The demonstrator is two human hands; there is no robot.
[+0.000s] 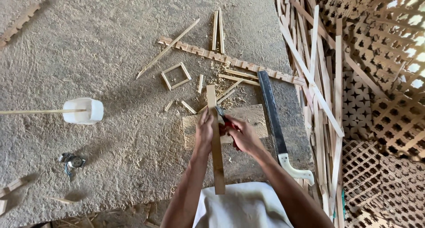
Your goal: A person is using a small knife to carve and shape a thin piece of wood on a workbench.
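My left hand [204, 132] grips a long flat wooden slat [215, 159] that runs from my lap up over a small wooden board [252, 115] on the floor. My right hand [241, 135] holds a small red-handled knife [222, 116] with its blade against the slat's right edge, just above my left hand. Wood shavings and short cut sticks lie around the slat's far end.
A long machete with a white handle [273, 121] lies right of the board. A notched wooden strip [230, 60] and a small square frame [176, 76] lie beyond. A white plastic jar [83, 111] stands at left. Stacked slats [318, 86] and lattice panels [389, 113] fill the right.
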